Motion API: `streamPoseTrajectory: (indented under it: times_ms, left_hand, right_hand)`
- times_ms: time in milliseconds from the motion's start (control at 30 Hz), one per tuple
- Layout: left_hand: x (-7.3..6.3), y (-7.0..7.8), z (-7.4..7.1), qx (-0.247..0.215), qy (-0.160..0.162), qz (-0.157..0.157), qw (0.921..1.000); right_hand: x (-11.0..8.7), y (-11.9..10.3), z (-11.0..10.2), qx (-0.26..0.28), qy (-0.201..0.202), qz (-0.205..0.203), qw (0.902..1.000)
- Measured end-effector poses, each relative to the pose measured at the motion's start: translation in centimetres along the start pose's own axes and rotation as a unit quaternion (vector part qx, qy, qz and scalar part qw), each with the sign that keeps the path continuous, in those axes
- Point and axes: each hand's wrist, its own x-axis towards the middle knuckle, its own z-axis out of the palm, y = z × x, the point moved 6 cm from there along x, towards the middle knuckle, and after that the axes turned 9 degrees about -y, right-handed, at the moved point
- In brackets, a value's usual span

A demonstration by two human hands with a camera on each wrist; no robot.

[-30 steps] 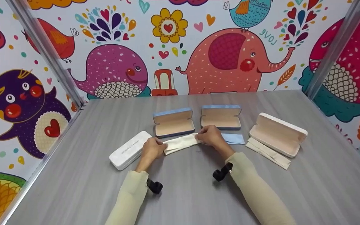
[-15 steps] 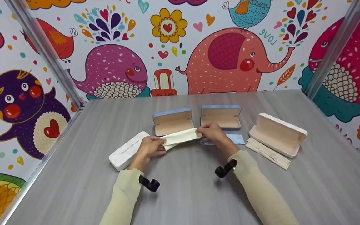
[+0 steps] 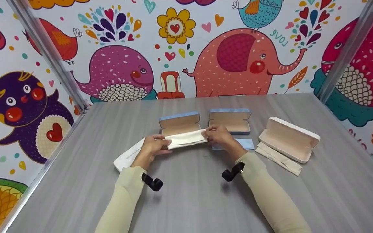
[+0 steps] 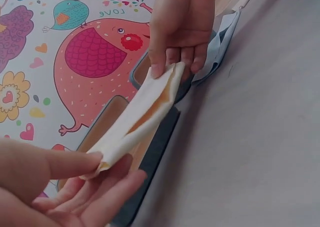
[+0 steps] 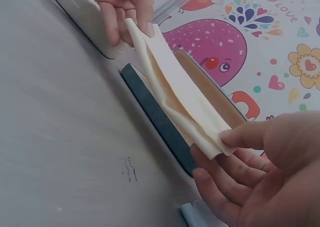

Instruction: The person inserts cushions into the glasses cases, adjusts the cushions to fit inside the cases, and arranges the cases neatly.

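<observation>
A folded cream cloth (image 3: 186, 139) is stretched between both hands, raised over the front edge of an open blue glasses case (image 3: 180, 121). My left hand (image 3: 152, 147) pinches its left end between thumb and fingers. At the right end, my right hand (image 3: 219, 136) pinches it the same way. In the right wrist view the cloth (image 5: 182, 89) shows layered folds with a gap along its length, and the case's dark front wall (image 5: 155, 117) lies beneath it. The left wrist view shows the thumb on top of the cloth (image 4: 135, 117) and fingers below.
A closed white glasses case (image 3: 126, 158) lies partly behind the left hand. Another open blue case (image 3: 229, 119) stands at the back, with a folded blue cloth (image 3: 244, 144) before it. On the right are an open white case (image 3: 288, 140) and a folded cream cloth (image 3: 278, 158).
Both hands have lifted the cream cloth off the table and carried it back, from in front of the left blue case to over its front part. The cases have stayed put.
</observation>
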Motion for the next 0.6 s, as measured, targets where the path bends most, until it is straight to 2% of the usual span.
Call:
streamPoseTrajectory:
  times_ms: [233,433,600]
  left_hand:
    - [0.5,0.8,-0.5,0.008,-0.007,-0.003,0.9999]
    - [1.3,1.3,-1.3,0.026,0.018,-0.027,0.9991]
    - [2.0,1.8,-1.6,0.046,0.036,-0.029,0.9979]
  right_hand:
    - [0.5,-0.7,0.2,-0.024,0.01,-0.005,0.9997]
    - [1.1,-1.0,0.3,-0.02,0.009,0.011,0.9997]
    - [1.6,-1.1,0.2,-0.01,0.023,0.035,0.9991]
